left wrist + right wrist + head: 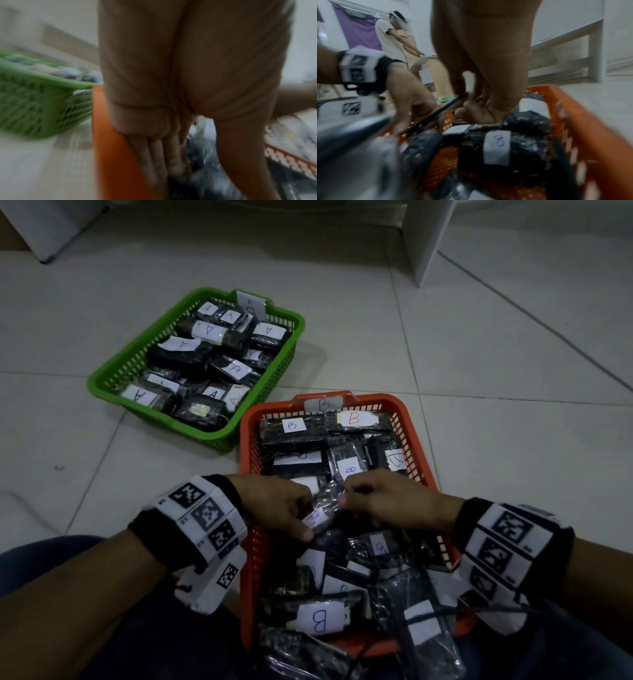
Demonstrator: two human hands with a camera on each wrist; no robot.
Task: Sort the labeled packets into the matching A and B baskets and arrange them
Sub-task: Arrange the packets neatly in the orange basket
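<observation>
I have both hands over the middle of the orange basket (246,440), the one tagged B, which sits on the floor right in front of my knees. My left hand (277,505) and my right hand (387,501) are each curled onto the same dark packet (323,508), pinching it from opposite ends, the left thumb lying by its small white label. I can't read the letter on that label from the head view; it is half under my thumb and blurred. The packet hangs between my hands just above the other B packets (318,619), its long axis running roughly left to right across me, so each hand has one short end and neither is really nearer than the other. From the right wrist view it shows edge-on as a thin dark strip between my fingers, so I judge it is tilted up rather than lying flat. The green basket (113,371), tagged A and already packed with A packets (236,368), lies ahead and to my left, its near corner just beside the far left corner of the orange one. That is what the coming move turns on: if the label reads B, the packet only has to go straight down into a gap below my hands; if it reads A, it must travel forward and left, and my left hand is the one on that side.
</observation>
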